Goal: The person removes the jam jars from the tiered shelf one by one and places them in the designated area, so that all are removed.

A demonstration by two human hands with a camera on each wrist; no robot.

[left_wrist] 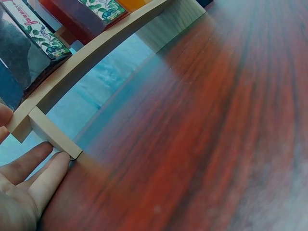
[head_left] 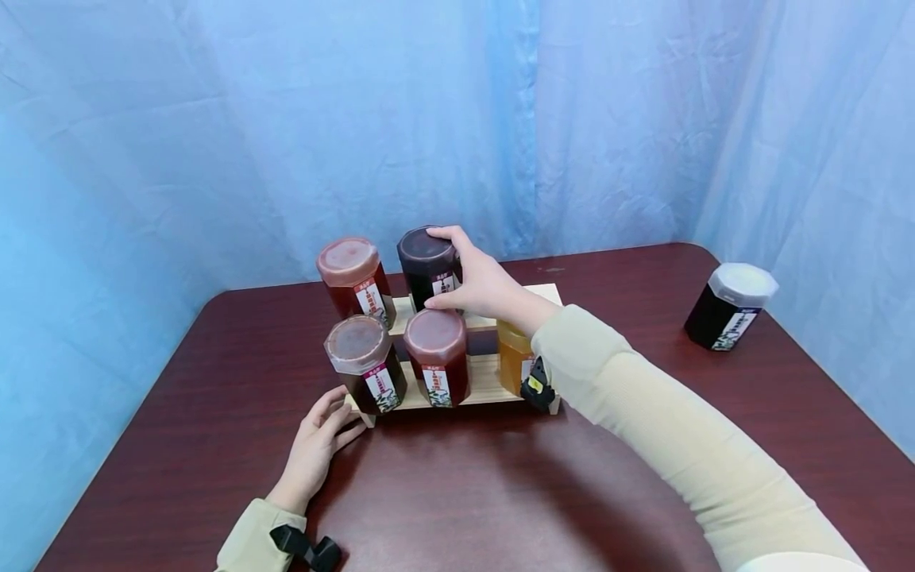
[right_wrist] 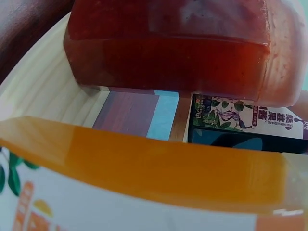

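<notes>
In the head view my right hand (head_left: 482,278) grips the dark jam jar (head_left: 426,246) at the back of the two-tier wooden rack (head_left: 486,389), fingers across its lid and thumb at the near side. The right wrist view shows part of this jar's label (right_wrist: 255,115). My left hand (head_left: 318,445) is at the rack's left end; in the left wrist view its fingers (left_wrist: 50,178) touch the rack's leg (left_wrist: 55,134). Beside the gripped jar stands a red jam jar (head_left: 350,274). A dark brown jar (head_left: 364,361), a red jar (head_left: 438,357) and an orange jar (head_left: 512,357) occupy the lower tier.
Another dark jar with a white lid (head_left: 729,306) stands apart on the right of the brown table (head_left: 457,492). Blue curtains (head_left: 357,119) hang behind and beside the table. My right forearm crosses in front of the rack's right end, partly hiding the orange jar.
</notes>
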